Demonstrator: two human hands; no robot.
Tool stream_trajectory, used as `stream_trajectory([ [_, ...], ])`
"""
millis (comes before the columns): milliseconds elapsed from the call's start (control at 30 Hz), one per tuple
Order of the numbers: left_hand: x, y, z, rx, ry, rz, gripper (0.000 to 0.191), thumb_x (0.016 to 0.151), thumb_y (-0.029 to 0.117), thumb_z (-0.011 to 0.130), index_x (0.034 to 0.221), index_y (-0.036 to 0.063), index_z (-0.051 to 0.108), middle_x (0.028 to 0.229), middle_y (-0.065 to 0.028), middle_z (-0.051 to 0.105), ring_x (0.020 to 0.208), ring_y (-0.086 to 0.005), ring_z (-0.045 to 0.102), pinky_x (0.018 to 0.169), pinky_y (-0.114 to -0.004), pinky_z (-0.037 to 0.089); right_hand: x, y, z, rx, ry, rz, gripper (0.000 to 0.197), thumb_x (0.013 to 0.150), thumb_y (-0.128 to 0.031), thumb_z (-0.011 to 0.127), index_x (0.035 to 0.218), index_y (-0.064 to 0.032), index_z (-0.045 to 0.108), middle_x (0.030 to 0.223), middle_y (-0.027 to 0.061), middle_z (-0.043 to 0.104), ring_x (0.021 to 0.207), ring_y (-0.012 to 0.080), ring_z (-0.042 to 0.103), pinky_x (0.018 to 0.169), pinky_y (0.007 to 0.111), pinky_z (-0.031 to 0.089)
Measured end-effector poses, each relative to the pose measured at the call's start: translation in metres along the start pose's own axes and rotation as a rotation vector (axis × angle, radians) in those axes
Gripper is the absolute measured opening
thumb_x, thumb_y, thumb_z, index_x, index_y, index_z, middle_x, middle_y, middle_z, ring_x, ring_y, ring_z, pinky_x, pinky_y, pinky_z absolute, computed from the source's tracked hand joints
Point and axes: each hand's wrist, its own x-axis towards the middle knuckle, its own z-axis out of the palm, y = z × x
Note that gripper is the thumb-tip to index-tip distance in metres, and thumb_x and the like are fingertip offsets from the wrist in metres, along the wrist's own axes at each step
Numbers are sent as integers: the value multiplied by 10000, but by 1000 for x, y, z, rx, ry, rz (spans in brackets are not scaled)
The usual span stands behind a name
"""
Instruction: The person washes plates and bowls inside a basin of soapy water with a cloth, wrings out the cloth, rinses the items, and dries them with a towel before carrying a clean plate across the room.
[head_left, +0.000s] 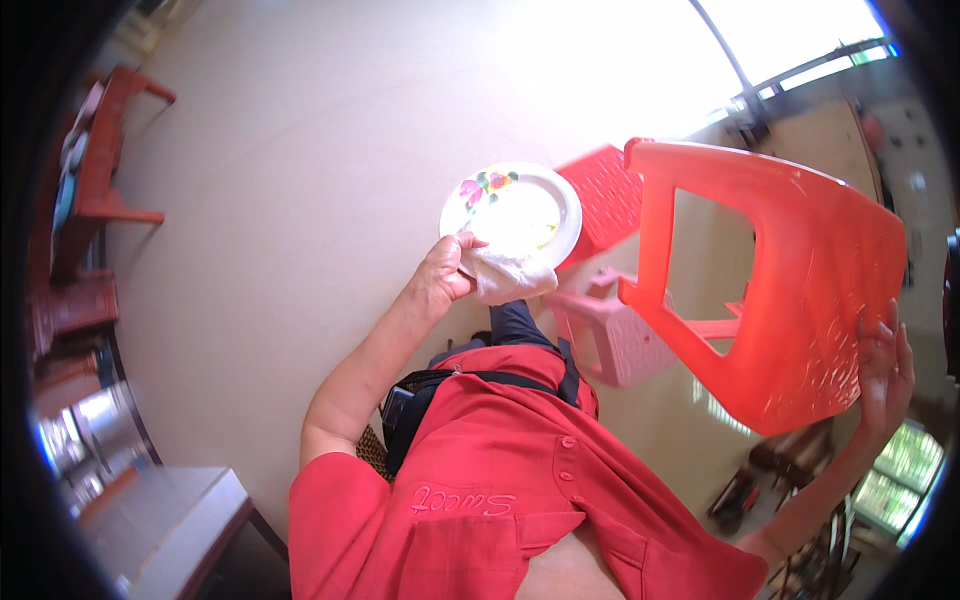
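My left hand (448, 268) grips the near rim of a white plate (514, 214) together with a crumpled white cloth (514, 276). Pink and orange flowers decorate the plate, and a small yellowish patch shows near its right side. On the right, my right hand (885, 367) is against the seat of a red plastic stool (795, 247), fingers extended. This stool is tipped sideways, its legs pointing left, and it looks raised off the floor. How the fingers hold the seat is partly unclear.
A second red plastic stool (600, 206) stands behind the plate, and a pink plastic stool (619, 337) is near my legs. A reddish wooden bench (105, 157) lines the left side. A grey-topped table (165, 510) is at lower left. Bright light washes out the tiled floor.
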Motion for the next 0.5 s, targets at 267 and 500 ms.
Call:
stream_trajectory([
  [267,20,-37,8,-228,-94,313,528,719,-5,507,1226,-53,368,1186,-208,488,1079,-363,506,951,-526,387,216,-5,-1,175,-383,179,442,912,-70,433,1328,6,303,974,104,466,942,225,455,867,375,400],
  [500,51,-78,22,-427,-6,537,520,766,45,478,1265,-27,352,1226,-205,469,1129,-351,477,968,-539,358,454,36,-8,48,-580,336,393,879,-68,480,1255,4,389,915,121,507,824,212,501,723,318,455],
])
